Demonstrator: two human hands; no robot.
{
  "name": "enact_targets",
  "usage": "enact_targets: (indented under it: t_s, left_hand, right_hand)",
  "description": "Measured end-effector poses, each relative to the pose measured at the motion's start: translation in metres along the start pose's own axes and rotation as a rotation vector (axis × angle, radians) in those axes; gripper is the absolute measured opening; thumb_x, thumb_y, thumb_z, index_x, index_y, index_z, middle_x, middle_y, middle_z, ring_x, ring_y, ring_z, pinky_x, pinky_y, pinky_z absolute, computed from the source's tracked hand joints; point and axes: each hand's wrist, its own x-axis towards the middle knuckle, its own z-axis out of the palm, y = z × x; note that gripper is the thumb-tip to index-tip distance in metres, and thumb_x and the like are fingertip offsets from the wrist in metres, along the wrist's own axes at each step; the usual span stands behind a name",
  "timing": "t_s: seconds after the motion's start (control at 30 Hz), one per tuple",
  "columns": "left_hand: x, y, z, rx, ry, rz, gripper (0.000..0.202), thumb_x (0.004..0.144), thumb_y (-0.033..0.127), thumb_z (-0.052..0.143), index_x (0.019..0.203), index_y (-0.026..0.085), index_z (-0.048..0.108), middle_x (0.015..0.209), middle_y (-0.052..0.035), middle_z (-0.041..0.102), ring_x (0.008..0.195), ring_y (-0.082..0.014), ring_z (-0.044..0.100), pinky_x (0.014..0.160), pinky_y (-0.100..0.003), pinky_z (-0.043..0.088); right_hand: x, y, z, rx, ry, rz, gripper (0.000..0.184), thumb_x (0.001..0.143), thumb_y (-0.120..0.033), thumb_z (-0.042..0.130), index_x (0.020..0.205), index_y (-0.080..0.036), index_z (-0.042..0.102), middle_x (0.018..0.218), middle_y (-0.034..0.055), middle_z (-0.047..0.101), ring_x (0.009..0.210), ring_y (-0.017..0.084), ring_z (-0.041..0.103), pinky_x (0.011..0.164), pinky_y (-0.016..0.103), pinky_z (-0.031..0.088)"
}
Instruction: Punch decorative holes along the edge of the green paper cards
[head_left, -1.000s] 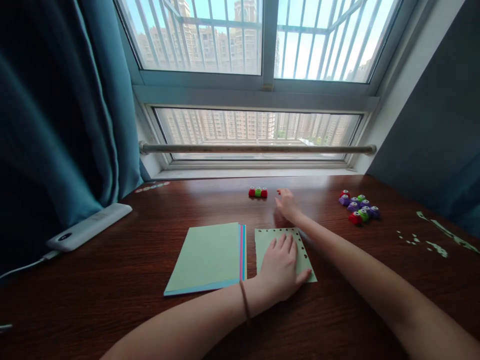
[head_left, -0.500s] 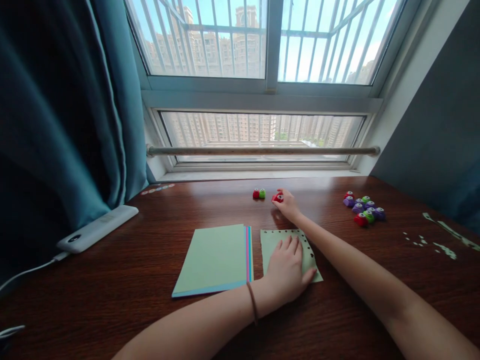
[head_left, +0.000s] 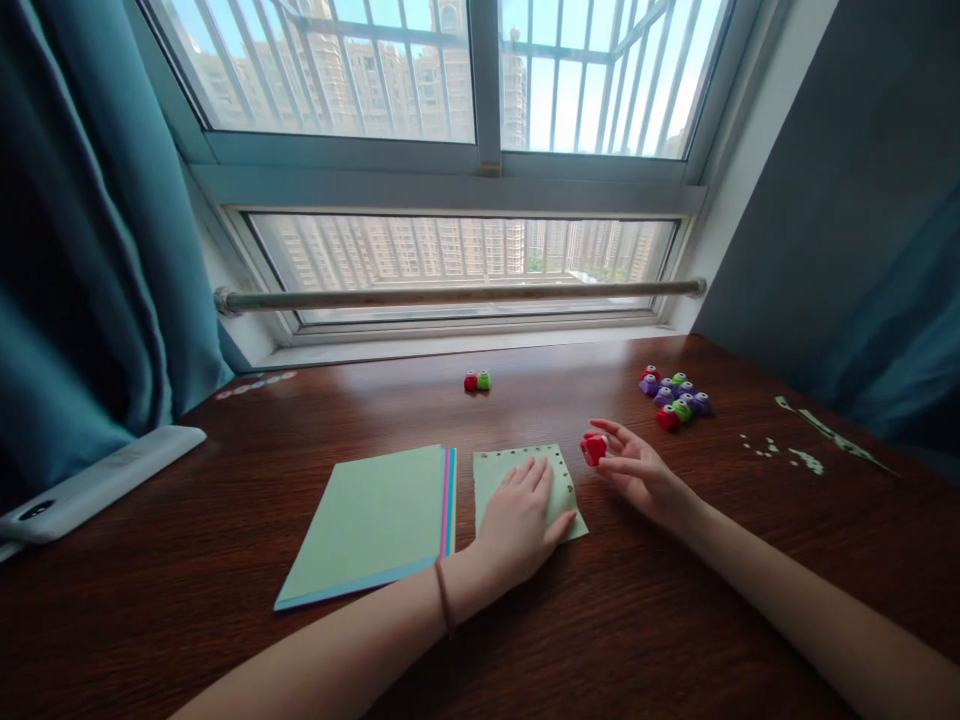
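Observation:
My left hand (head_left: 523, 520) lies flat, fingers spread, on a small green paper sheet (head_left: 498, 468) whose top and right edges carry punched holes. My right hand (head_left: 634, 470) holds a small red craft punch (head_left: 593, 448) in its fingertips, just to the right of that sheet's upper corner. A red and a green punch (head_left: 477, 381) stand side by side further back on the wooden table (head_left: 225, 600). A cluster of several purple, green and red punches (head_left: 673, 396) sits at the back right.
A stack of coloured paper (head_left: 375, 520) with a green top sheet lies left of the small sheet. A white device (head_left: 90, 482) rests at the table's left edge by the teal curtain. Paper scraps (head_left: 806, 445) litter the right side. The window sill runs behind.
My right hand picked the red punch out of the row of three at the back and brought it toward me, beside the small sheet. The left hand stayed on the paper.

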Motion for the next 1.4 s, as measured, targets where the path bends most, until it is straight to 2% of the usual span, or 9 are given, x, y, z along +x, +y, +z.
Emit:
enact_targets:
  t_s: [0.13,0.23,0.33,0.57,0.73,0.9,1.13,1.4]
  left_hand:
    - [0.001,0.0,-0.001,0.013,-0.011,0.001,0.059,0.084,0.047,0.045,0.13,0.011,0.037,0.135,-0.0111,0.037,0.126,-0.0253,0.033,0.106,-0.041,0.03]
    - [0.002,0.0,-0.001,0.022,-0.018,-0.003,0.058,0.084,0.047,0.044,0.13,0.012,0.037,0.136,-0.0103,0.037,0.126,-0.025,0.033,0.106,-0.041,0.03]
    - [0.003,0.0,0.0,0.036,-0.026,-0.002,0.059,0.084,0.048,0.043,0.13,0.011,0.036,0.137,-0.0106,0.036,0.127,-0.0254,0.032,0.106,-0.042,0.03]
    - [0.002,0.0,0.003,0.057,-0.034,-0.004,0.062,0.085,0.049,0.04,0.131,0.009,0.035,0.138,-0.0125,0.032,0.128,-0.0259,0.029,0.106,-0.042,0.029]
    - [0.003,-0.001,0.003,0.063,-0.048,-0.005,0.062,0.085,0.05,0.039,0.131,0.008,0.034,0.138,-0.0128,0.033,0.128,-0.0264,0.028,0.107,-0.042,0.029]
    - [0.003,-0.001,0.003,0.062,-0.039,-0.02,0.063,0.086,0.051,0.035,0.132,0.008,0.033,0.138,-0.0124,0.032,0.129,-0.0259,0.028,0.107,-0.042,0.028]
    - [0.002,-0.002,0.001,0.039,-0.028,-0.007,0.074,0.079,0.06,0.042,0.132,0.009,0.033,0.138,-0.0146,0.032,0.129,-0.0275,0.027,0.107,-0.043,0.027]
    - [0.004,-0.003,0.002,0.041,-0.002,-0.006,0.058,0.084,0.047,0.044,0.128,0.01,0.038,0.135,-0.014,0.037,0.126,-0.0265,0.032,0.105,-0.042,0.031]
  right_hand:
    - [0.002,-0.003,-0.002,-0.166,-0.103,-0.014,0.055,0.064,-0.011,0.069,0.114,-0.024,0.048,0.108,0.0042,0.058,0.093,0.013,0.058,0.085,0.027,0.045]
    - [0.003,-0.004,-0.007,-0.405,-0.183,-0.055,0.06,0.066,-0.013,0.069,0.118,-0.024,0.043,0.103,0.0048,0.06,0.085,0.013,0.059,0.082,0.03,0.048]
    - [0.001,-0.004,-0.011,-0.633,-0.26,-0.099,0.062,0.07,-0.013,0.065,0.124,-0.024,0.038,0.103,0.0047,0.058,0.088,0.014,0.059,0.083,0.033,0.049]
    - [-0.004,-0.002,-0.008,-0.867,-0.336,-0.187,0.052,0.074,-0.009,0.057,0.122,-0.022,0.042,0.096,0.0031,0.059,0.086,0.014,0.06,0.082,0.032,0.051]
    - [-0.006,-0.003,-0.004,-0.925,-0.343,-0.211,0.051,0.074,-0.01,0.057,0.122,-0.021,0.044,0.095,0.0033,0.059,0.084,0.014,0.06,0.081,0.031,0.051]
    - [-0.006,0.0,-0.003,-0.863,-0.35,-0.179,0.054,0.073,-0.014,0.062,0.123,-0.021,0.042,0.096,0.0038,0.057,0.084,0.015,0.06,0.081,0.032,0.052]
    - [-0.005,0.001,-0.005,-0.964,-0.239,-0.223,0.049,0.073,-0.011,0.058,0.119,-0.02,0.044,0.098,0.0046,0.057,0.083,0.014,0.059,0.078,0.031,0.052]
    - [-0.005,0.002,-0.004,-0.966,-0.218,-0.206,0.052,0.072,-0.014,0.059,0.121,-0.022,0.042,0.097,0.0043,0.058,0.078,0.014,0.06,0.076,0.031,0.054]
